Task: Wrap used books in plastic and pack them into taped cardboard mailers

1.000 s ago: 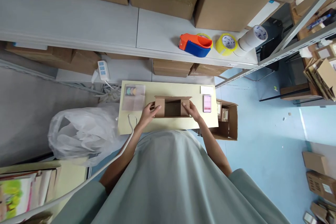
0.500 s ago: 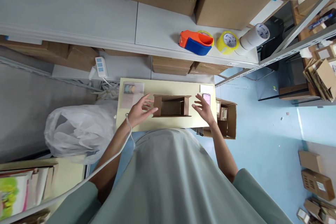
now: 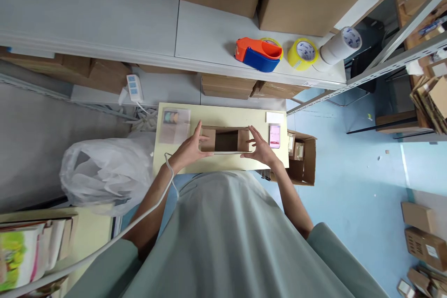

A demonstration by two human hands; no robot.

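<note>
A small cardboard box (image 3: 243, 138) sits open on the cream tabletop (image 3: 223, 162), its top facing me and its dark inside in view. The short end flaps are folded inward. My left hand (image 3: 190, 149) grips the box at its left end, thumb along the near edge and fingers at the far side. At the opposite end, my right hand (image 3: 261, 150) grips it with thumb and fingers spread over the corners. A phone with a pink screen (image 3: 274, 135) lies just beyond my right hand. Around my left wrist hangs a white cord (image 3: 146, 213).
A shelf ahead holds an orange and blue tape dispenser (image 3: 259, 55), a yellow tape roll (image 3: 302, 54) and white rolls (image 3: 341, 45). A bigger open carton (image 3: 309, 160) stands right of the table. To the left are a plastic bag (image 3: 108, 170) and a power strip (image 3: 134, 88).
Both hands have moved inward and closed onto the ends of the box, which has shifted slightly left. The phone is now uncovered by my right hand.
</note>
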